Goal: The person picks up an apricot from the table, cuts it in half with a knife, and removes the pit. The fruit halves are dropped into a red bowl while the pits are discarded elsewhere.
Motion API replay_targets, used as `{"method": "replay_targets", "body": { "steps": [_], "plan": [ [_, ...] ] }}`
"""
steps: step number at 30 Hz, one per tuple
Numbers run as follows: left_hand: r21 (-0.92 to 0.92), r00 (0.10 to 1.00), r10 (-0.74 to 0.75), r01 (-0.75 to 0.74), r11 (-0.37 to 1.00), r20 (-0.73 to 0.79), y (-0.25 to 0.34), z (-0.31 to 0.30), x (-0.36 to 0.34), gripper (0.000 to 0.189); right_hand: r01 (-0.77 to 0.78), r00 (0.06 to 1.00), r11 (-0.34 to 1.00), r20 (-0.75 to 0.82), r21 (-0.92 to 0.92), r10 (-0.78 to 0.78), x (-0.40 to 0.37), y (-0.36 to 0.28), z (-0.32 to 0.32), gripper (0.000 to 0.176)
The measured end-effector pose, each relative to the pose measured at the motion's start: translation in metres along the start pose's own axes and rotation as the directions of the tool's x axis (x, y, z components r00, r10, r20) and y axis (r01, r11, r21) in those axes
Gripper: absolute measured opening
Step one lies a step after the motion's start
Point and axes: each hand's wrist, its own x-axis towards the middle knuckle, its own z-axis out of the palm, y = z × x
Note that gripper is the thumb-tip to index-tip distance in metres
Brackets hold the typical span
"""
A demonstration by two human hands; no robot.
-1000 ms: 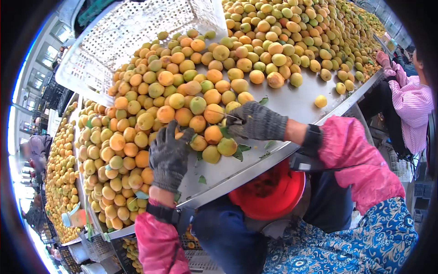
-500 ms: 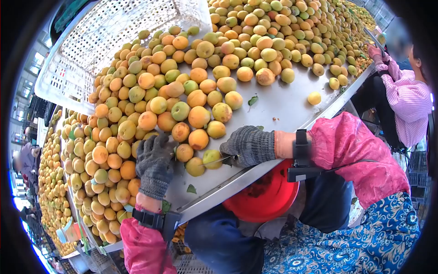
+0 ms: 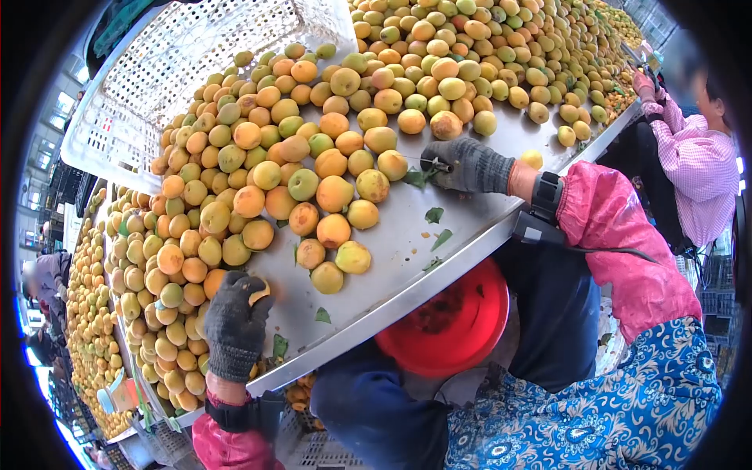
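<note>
Yellow-orange fruits (image 3: 333,193) lie in a large pile on a metal table (image 3: 376,270). My left hand (image 3: 237,323), in a dark grey glove, is at the pile's lower edge, its fingers curled round a small orange piece of fruit (image 3: 259,293). Further right and up, my right hand (image 3: 470,166), also gloved, is closed on a small metal tool (image 3: 435,164) with a thin tip. Beside its fingertips is a green leaf (image 3: 417,178). More leaves (image 3: 442,238) lie on the metal below that hand.
A white perforated crate (image 3: 117,141) lies tipped at the upper left. Below the table edge a red basin (image 3: 470,329) sits between my knees. One person in a pink checked top (image 3: 697,168) is at the right, another (image 3: 51,282) at the far left.
My right hand has moved up and right with the tool, away from the front fruits. My left hand has moved down and left, and an orange piece now shows in its fingers.
</note>
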Motion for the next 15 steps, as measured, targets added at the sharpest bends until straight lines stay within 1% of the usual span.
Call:
{"method": "replay_targets", "body": {
  "steps": [1,2,3,4,5,6,7,8,9,10,11,12,13,14,15],
  "plan": [
    [0.012,0.985,-0.146,0.146,0.989,0.095,0.009,0.006,0.006,0.035,0.071,0.997,0.991,-0.013,-0.112,-0.073,-0.001,-0.002,0.001,0.014],
    [0.034,0.941,-0.28,0.278,0.96,0.19,0.014,0.011,0.011,0.042,0.053,0.998,0.992,-0.016,-0.115,-0.055,-0.007,-0.004,0.001,0.014],
    [0.023,0.951,-0.226,0.227,0.974,0.211,0.008,0.021,0.014,0.053,0.133,0.991,0.971,0.022,-0.201,-0.131,-0.012,-0.006,0.003,0.014],
    [0.013,0.954,-0.214,0.216,0.976,0.212,0.011,0.027,0.022,0.053,0.216,0.976,0.935,0.067,-0.283,-0.205,-0.017,-0.012,0.001,0.014],
    [0.024,0.965,-0.164,0.163,0.986,0.206,0.014,0.032,0.031,0.053,0.255,0.966,0.948,0.083,-0.193,-0.243,-0.022,-0.013,-0.002,0.015],
    [0.037,0.972,-0.117,0.112,0.993,0.205,0.016,0.037,0.038,0.054,0.247,0.969,0.95,0.082,-0.192,-0.235,-0.027,-0.018,-0.005,0.015],
    [0.063,0.975,-0.061,0.048,0.997,0.212,0.009,0.044,0.041,0.052,0.286,0.95,0.948,0.174,-0.139,-0.261,-0.03,-0.024,-0.008,0.015],
    [0.06,0.974,-0.062,0.05,0.997,0.218,0.004,0.049,0.042,0.052,0.322,0.919,0.944,0.265,-0.079,-0.291,-0.032,-0.028,-0.008,0.016],
    [0.026,0.976,-0.026,0.021,0.999,0.217,-0.001,0.051,0.042,0.05,0.371,0.898,0.922,0.294,-0.11,-0.327,-0.031,-0.026,0.0,0.024],
    [-0.003,0.977,0.007,-0.006,1.0,0.213,-0.005,0.054,0.044,0.047,0.371,0.898,0.923,0.294,-0.105,-0.327,-0.03,-0.03,0.0,0.024],
    [-0.007,0.979,0.007,-0.006,1.0,0.205,-0.008,0.057,0.044,0.043,0.338,0.898,0.926,0.353,-0.17,-0.263,-0.03,-0.039,-0.002,0.029],
    [-0.002,0.978,0.0,0.0,1.0,0.207,-0.007,0.056,0.045,0.043,0.313,0.891,0.92,0.409,-0.235,-0.198,-0.03,-0.048,-0.004,0.034],
    [0.057,0.969,-0.058,0.046,0.997,0.238,-0.006,0.055,0.046,0.039,0.299,0.885,0.921,0.434,-0.249,-0.17,-0.03,-0.055,-0.004,0.034],
    [0.116,0.956,-0.116,0.088,0.989,0.268,-0.005,0.054,0.045,0.035,0.304,0.882,0.922,0.436,-0.241,-0.176,-0.029,-0.059,0.001,0.034],
    [0.119,0.955,-0.119,0.09,0.989,0.27,-0.008,0.055,0.044,0.035,0.348,0.867,0.898,0.456,-0.27,-0.199,-0.029,-0.062,0.006,0.034]
  ]
}}
